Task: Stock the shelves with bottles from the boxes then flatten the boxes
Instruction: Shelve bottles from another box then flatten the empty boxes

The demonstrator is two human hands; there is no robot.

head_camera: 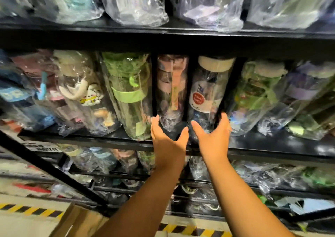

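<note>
A black metal shelf (101, 140) holds a row of plastic-wrapped bottles. In the middle stand a pink-patterned bottle (170, 84) and a clear bottle with a cream cap and a red round label (208, 90). My left hand (167, 139) is spread around the base of the pink-patterned bottle, fingers apart. My right hand (213, 137) cups the base of the cream-capped bottle, thumb and fingers on either side of it. Whether either hand truly grips its bottle is unclear. A green bottle (130, 95) stands just left of my left hand.
More wrapped bottles fill the upper shelf (163, 32) and the lower shelves (253, 187). A brown cardboard box (78, 220) sits at the bottom left on the floor, which has yellow-black hazard stripes (27, 209). Another green bottle (255, 95) stands right of my right hand.
</note>
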